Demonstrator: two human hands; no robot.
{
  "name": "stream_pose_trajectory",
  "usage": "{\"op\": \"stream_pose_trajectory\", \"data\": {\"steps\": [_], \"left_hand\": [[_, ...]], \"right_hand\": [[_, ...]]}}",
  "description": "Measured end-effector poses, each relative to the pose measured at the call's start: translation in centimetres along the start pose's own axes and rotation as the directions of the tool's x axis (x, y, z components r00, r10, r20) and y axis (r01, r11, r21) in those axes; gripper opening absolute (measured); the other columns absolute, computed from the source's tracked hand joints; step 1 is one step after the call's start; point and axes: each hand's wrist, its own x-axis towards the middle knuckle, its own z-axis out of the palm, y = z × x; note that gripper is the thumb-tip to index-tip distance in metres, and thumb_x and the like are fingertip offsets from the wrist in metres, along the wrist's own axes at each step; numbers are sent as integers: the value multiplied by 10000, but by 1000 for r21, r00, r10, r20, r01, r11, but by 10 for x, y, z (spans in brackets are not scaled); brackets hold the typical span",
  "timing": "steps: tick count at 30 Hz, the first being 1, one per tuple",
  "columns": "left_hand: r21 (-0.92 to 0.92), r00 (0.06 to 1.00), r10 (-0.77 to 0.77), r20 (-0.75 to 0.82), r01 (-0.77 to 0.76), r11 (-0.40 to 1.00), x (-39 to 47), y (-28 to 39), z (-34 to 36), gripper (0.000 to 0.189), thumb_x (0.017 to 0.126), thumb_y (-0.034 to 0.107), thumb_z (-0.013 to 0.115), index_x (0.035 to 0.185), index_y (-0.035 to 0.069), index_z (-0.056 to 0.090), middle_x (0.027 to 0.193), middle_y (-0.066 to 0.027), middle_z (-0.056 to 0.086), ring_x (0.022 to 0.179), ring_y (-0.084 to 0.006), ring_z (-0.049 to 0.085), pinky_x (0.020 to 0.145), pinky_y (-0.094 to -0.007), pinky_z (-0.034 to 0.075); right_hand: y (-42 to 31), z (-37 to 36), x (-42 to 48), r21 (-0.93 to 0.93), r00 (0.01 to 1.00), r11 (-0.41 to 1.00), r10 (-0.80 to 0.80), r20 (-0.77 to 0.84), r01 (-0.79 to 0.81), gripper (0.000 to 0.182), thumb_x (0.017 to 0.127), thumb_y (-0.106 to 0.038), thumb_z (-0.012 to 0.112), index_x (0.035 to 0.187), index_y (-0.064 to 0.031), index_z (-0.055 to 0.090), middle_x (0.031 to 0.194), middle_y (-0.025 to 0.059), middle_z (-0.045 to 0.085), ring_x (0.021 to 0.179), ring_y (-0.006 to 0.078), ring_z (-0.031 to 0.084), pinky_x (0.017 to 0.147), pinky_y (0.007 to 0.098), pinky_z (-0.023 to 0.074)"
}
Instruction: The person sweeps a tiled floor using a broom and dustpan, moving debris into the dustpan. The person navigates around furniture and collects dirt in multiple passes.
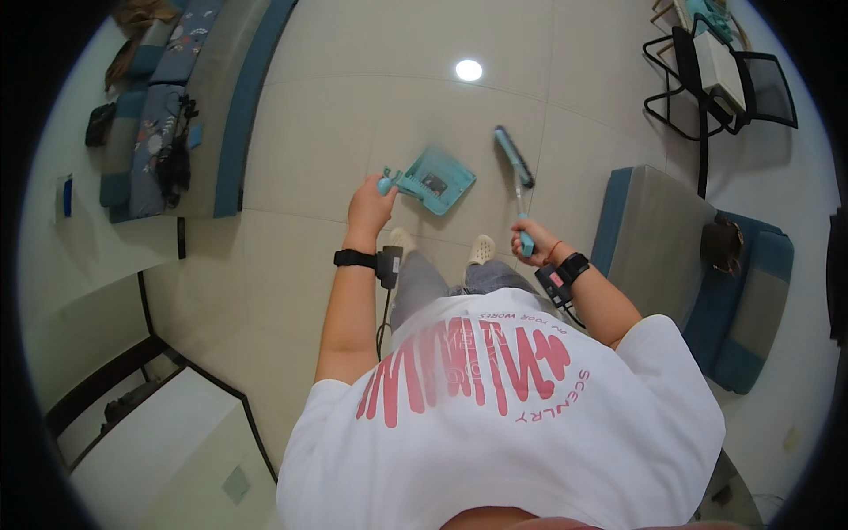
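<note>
My left hand grips the handle of a teal plastic dustpan, whose pan points away to the right. Some dark debris appears inside the pan, too small to name. In my right hand is the teal grip of a small hand broom, held by its lower end. Its head, with dark bristles along the right side, lies beyond the hand, to the right of the dustpan and apart from it. Whether pan or bristles touch the tiled floor, I cannot tell.
A long grey and blue sofa with cushions and a dark cable bundle is at the upper left. To the right stand a grey and blue armchair bearing a brown bag, and a black-framed chair. My shoes are just below the dustpan.
</note>
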Motion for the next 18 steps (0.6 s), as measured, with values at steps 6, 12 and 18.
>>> {"op": "stream_pose_trajectory", "data": {"steps": [6,12,18], "left_hand": [[15,995,78,-57,-77,997,12,-17,11,416,866,275,668,1197,36,585,848,-174,694,612,-280,672,625,-406,531],[-11,995,101,14,-101,995,21,-46,-22,420,871,296,664,1199,45,589,826,-168,694,581,-275,669,626,-402,534],[10,986,120,118,-122,992,12,-81,-86,430,875,279,677,1220,43,575,856,-156,686,534,-231,660,537,-335,528]], "right_hand": [[13,35,17,-179,982,974,157,103,-137,230,893,-206,556,705,-137,443,581,-38,503,480,72,520,405,218,464],[40,28,-34,83,982,997,-9,188,-7,204,893,-208,536,721,-126,465,592,-38,509,465,60,488,344,194,403],[96,0,-30,388,959,907,-239,155,164,176,916,-229,533,808,-91,515,626,-41,495,507,73,494,395,216,427]]}}
